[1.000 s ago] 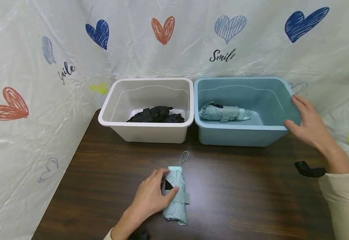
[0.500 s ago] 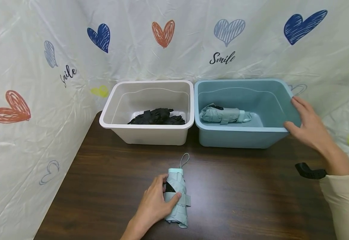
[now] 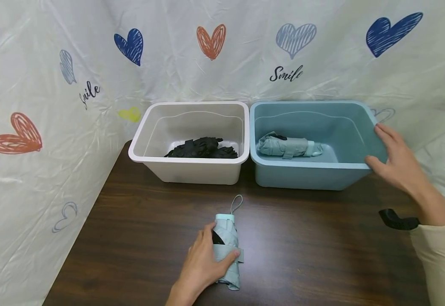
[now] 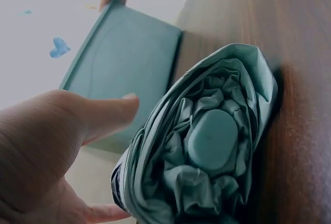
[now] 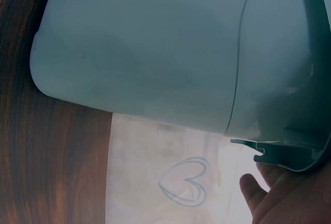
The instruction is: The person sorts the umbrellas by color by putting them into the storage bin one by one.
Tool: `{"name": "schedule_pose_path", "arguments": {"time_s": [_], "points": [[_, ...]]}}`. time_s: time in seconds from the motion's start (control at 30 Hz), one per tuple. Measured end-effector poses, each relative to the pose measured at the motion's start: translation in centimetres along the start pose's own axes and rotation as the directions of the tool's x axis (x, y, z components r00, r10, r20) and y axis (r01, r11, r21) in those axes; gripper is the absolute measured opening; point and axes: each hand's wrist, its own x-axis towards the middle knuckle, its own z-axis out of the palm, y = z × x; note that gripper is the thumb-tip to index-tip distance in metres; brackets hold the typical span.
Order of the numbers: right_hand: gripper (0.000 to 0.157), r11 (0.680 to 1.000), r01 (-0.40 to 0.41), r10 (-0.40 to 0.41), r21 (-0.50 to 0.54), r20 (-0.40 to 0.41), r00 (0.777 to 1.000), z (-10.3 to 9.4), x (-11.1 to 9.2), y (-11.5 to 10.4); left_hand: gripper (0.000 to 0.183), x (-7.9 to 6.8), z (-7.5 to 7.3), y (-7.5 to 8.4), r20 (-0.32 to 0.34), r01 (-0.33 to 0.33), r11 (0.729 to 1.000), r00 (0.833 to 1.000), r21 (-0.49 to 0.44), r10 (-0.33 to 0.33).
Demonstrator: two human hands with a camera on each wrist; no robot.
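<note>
A folded light-blue umbrella (image 3: pixel 226 233) lies on the dark wooden table, its wrist loop pointing to the bins. My left hand (image 3: pixel 207 259) is around its near left part, with the fingers along the left side. In the left wrist view the thumb (image 4: pixel 108 115) stands straight, a gap away from the umbrella's rolled fabric (image 4: pixel 207 79). My right hand (image 3: pixel 402 165) holds the front right corner of the blue bin (image 3: pixel 303 176) by its rim; fingers (image 5: pixel 253 190) show beside the rim in the right wrist view. Another light-blue folded umbrella (image 3: pixel 289 146) lies inside this bin.
A white bin (image 3: pixel 199 171) with black folded fabric items (image 3: pixel 203 148) in it stands directly left of the blue bin. Behind both hangs a white sheet (image 3: pixel 169 59) printed with hearts. A black strap (image 3: pixel 398 220) is on the right wrist.
My left hand has shifted slightly right and nearer over the umbrella, its thumb further across the strap. The umbrella stays on the table. The right hand stays at the bin's corner.
</note>
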Motion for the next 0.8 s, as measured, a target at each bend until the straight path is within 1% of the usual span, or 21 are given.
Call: {"name": "schedule_pose_path", "arguments": {"time_s": [0.1,0.27,0.6,0.8], "points": [[0.080,1.000,-0.010,0.010,-0.006,0.006,1.000,0.03,0.18,-0.14,0.104,0.20,0.42,0.26,-0.033,0.001,1.000,0.999,0.019,0.000],[0.080,1.000,-0.016,0.016,0.000,0.013,1.000,-0.02,0.22,-0.24,0.105,0.44,0.95,0.53,-0.077,-0.004,0.998,0.997,0.069,0.010],[0.080,1.000,-0.006,0.005,0.028,0.008,1.000,0.43,0.13,0.03,0.099,0.27,0.87,0.76,-0.065,0.008,0.995,0.998,0.098,-0.002],[0.080,1.000,-0.009,0.009,0.024,-0.002,1.000,0.28,0.10,0.11,0.109,0.33,0.83,1.04,-0.082,-0.003,0.996,0.997,0.093,0.011]]}}
